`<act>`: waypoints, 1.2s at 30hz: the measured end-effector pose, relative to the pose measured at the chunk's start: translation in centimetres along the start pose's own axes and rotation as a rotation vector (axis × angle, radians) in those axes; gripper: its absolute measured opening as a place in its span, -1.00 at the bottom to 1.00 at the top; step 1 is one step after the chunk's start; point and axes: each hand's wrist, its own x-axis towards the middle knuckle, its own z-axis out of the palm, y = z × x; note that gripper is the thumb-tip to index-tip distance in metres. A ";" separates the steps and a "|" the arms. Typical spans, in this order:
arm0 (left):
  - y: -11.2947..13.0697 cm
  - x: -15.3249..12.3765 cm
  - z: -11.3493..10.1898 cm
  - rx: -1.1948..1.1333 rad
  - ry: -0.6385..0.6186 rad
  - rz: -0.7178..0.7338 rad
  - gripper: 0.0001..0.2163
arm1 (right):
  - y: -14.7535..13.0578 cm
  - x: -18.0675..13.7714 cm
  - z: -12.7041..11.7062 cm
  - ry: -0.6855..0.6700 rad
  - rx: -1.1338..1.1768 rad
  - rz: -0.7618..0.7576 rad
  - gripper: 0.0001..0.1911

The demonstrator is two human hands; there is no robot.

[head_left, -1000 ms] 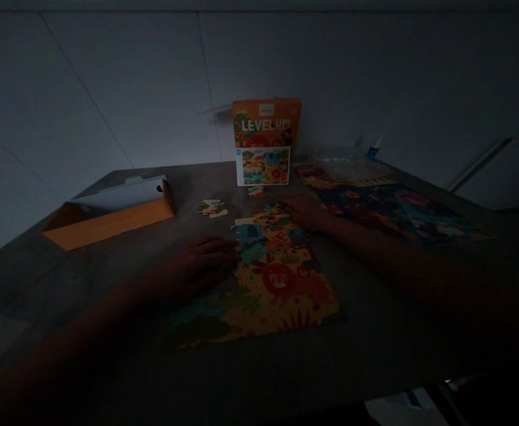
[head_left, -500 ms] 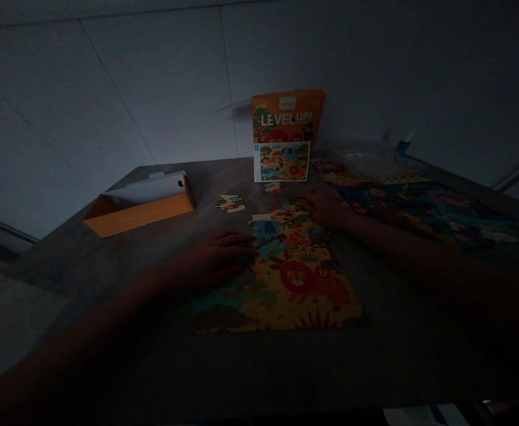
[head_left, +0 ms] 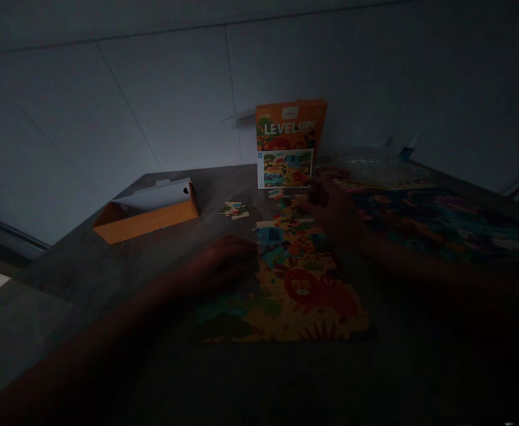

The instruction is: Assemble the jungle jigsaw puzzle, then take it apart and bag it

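The scene is very dark. A partly assembled jungle-animal jigsaw puzzle (head_left: 295, 284) lies on the grey table (head_left: 109, 284). My left hand (head_left: 226, 263) rests flat on the table at the puzzle's left edge, fingers stretched toward it. My right hand (head_left: 334, 207) is raised a little above the puzzle's far right corner and is blurred; its fingers cannot be made out. A few loose puzzle pieces (head_left: 233, 209) lie beyond the puzzle, and one more loose piece (head_left: 276, 193) sits by the upright puzzle box (head_left: 289, 145).
An open orange box tray (head_left: 148, 213) lies at the left of the table. A second, darker finished puzzle (head_left: 441, 222) covers the right side, with clear plastic wrap (head_left: 370, 165) behind it. A pale wall rises behind the table.
My right hand lifted off the puzzle's far corner and moved up and slightly right. My left hand stayed at the puzzle's left edge. The camera view shifted slightly.
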 end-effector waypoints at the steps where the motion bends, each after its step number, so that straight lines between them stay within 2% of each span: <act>1: 0.1 0.0 0.0 -0.064 0.060 -0.063 -0.68 | -1.5 -0.9 0.6 -0.073 0.096 0.020 -0.62; 3: 0.4 0.1 0.1 -0.221 0.147 -0.159 -0.69 | -3.9 -3.0 1.9 -0.279 0.211 0.041 -0.57; 4: 0.6 0.0 0.2 -0.302 0.148 -0.179 -0.70 | -4.8 -4.1 2.5 -0.346 0.217 0.026 -0.59; 6: 0.8 0.0 0.4 -0.427 0.073 -0.184 -0.72 | -5.9 -6.0 3.3 -0.461 0.154 -0.072 -0.63; 7: 0.9 -0.1 0.5 -0.461 0.025 -0.183 -0.74 | -6.2 -6.7 3.5 -0.491 0.104 -0.151 -0.62; 9: 0.9 -0.1 0.5 -0.481 -0.030 -0.185 -0.75 | -6.5 -7.5 3.4 -0.465 -0.020 -0.327 -0.57; 12: 0.4 0.0 0.2 -0.473 0.026 -0.185 -0.77 | -6.7 -7.6 2.7 -0.435 -0.136 -0.564 -0.66; 13: 0.1 0.0 0.1 -0.474 0.058 -0.195 -0.78 | -6.9 -7.6 2.5 -0.499 -0.139 -0.629 -0.70; 15: -0.4 0.1 0.0 -0.504 0.104 -0.237 -0.74 | -7.1 -7.5 2.1 -0.711 -0.131 -0.726 -0.72; 17: -0.8 0.0 -0.1 -0.561 0.121 -0.278 -0.64 | -7.3 -7.5 2.0 -0.895 -0.150 -0.747 -0.64; 18: -0.9 0.0 -0.1 -0.589 0.119 -0.293 -0.59 | -7.4 -7.5 2.0 -0.943 -0.169 -0.739 -0.60; 20: -1.0 -0.1 -0.1 -0.623 0.106 -0.320 -0.55 | -7.5 -7.6 2.1 -0.967 -0.193 -0.704 -0.55; 26: -0.9 -0.1 0.0 -0.685 0.139 -0.387 -0.67 | -7.4 -7.1 2.0 -0.953 -0.204 -0.687 -0.58; 36: -0.6 0.2 0.2 -0.658 0.103 -0.495 -0.61 | -6.2 -6.0 1.9 -0.965 -0.139 -0.708 -0.66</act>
